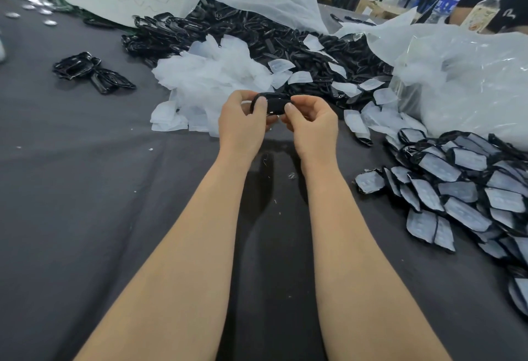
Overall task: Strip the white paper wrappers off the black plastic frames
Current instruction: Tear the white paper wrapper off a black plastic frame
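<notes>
Black plastic frame (273, 102) sits crosswise at picture centre, long axis left-to-right, one end pinched by the left hand (243, 123), the other by the right hand (313, 125).

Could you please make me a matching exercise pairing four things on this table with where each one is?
Things:
1. held frame
2. loose white wrappers
3. wrapped frames
4. small pile of black frames

Places:
A. on the cloth, far left
B. stacked at the right
C. pinched between left hand and right hand
D. heaped just beyond the hands

Pairs: 1-C, 2-D, 3-B, 4-A.
</notes>
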Motion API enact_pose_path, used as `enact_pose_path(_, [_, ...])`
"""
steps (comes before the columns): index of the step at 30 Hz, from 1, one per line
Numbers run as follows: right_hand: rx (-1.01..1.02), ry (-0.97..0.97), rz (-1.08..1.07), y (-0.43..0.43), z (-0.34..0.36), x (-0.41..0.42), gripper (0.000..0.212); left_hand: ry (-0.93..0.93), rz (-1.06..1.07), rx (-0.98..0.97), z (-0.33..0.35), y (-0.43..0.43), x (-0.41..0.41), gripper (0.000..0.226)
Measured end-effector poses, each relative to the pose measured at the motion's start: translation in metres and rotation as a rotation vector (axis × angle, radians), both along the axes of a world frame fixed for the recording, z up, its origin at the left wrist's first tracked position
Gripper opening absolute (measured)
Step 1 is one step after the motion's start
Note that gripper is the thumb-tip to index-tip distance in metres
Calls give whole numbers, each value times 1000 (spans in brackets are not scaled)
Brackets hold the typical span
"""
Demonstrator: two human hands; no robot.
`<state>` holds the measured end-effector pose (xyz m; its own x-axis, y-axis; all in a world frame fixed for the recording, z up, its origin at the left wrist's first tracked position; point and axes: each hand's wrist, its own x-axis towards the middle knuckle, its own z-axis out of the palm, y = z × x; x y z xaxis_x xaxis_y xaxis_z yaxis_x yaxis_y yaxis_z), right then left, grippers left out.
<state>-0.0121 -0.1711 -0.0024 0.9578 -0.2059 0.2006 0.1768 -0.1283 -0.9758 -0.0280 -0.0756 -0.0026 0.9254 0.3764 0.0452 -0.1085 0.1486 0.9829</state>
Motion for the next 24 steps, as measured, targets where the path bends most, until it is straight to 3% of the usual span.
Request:
enact_pose_path(6, [-117, -64, -70, 3, 1, -2, 7, -55, -38, 28, -2, 0, 0, 16])
enact_pose_path(13, [238, 65, -18, -1, 1, 3, 13, -91, -105, 19, 2, -1, -2, 21])
enact_pose_path(16, [302, 112, 12, -1, 1, 5, 13, -75, -105, 36, 3, -1, -2, 22])
enact_pose_path(20, [104, 60, -15, 0, -1, 4, 7, -48, -65, 107, 1, -1, -3, 23])
enact_pose_path(24, [-128, 2, -17, 4, 0, 1, 10, -12, 9, 325, 0, 3, -4, 17])
